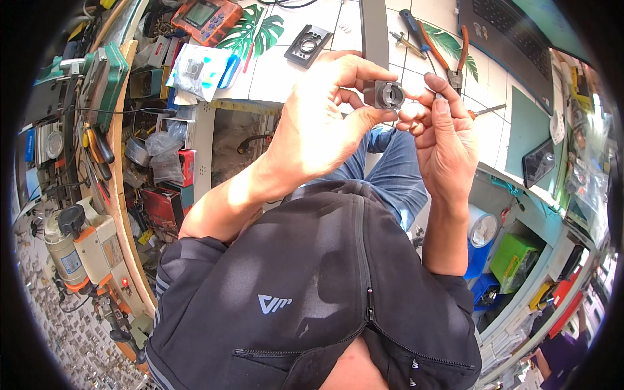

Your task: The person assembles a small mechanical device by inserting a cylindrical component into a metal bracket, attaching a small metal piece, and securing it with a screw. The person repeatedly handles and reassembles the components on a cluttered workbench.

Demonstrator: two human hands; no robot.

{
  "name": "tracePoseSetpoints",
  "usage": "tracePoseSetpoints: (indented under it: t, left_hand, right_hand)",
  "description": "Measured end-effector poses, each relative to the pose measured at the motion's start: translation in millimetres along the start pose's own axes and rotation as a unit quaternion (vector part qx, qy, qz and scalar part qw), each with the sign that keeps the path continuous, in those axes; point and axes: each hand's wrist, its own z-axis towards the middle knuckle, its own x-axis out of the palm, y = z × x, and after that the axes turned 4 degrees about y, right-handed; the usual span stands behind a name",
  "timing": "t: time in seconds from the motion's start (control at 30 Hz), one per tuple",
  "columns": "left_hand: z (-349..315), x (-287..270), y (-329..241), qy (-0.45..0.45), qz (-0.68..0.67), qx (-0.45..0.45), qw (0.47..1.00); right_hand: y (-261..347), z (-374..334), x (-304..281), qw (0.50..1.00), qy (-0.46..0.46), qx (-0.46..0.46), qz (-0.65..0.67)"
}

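Observation:
My left hand (318, 107) grips a small dark square block (375, 95) between thumb and fingers, above the near edge of the tiled worktop. The block's round opening faces right, toward my right hand (447, 140). That hand's thumb and index finger are pinched together just beside the block, apart from it. A small greyish bit shows at the pinch, too small to name. On the worktop beyond my left hand lies a flat black plate (309, 45) with a round hole.
Orange-handled pliers (455, 75) and a blue-handled screwdriver (413, 26) lie beyond my right hand. A laptop (510, 39) stands at the far right, a phone (539, 162) nearer. An orange handheld device (207, 19) sits far left. Key-cutting-like machinery (97, 244) stands at the left.

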Motion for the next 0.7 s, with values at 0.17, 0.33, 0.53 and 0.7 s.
tracePoseSetpoints:
  t: [0.17, 0.33, 0.53, 0.7]
  left_hand:
    - [-1, -1, -3, 0.011, 0.03, -0.023, 0.999]
    - [-2, -1, -5, 0.009, 0.046, -0.025, 0.999]
    - [-3, 2, -3, 0.004, -0.007, -0.023, 1.0]
    - [-2, 6, 2, -0.034, -0.034, 0.016, 0.999]
  right_hand:
    - [0, 0, -1, 1.0, 0.011, -0.011, 0.004]
    - [2, -3, 0, 1.0, 0.013, -0.006, 0.0]
    - [1, -5, 1, 1.0, 0.01, -0.003, 0.0]
    - [1, -6, 6, 1.0, -0.014, -0.007, -0.014]
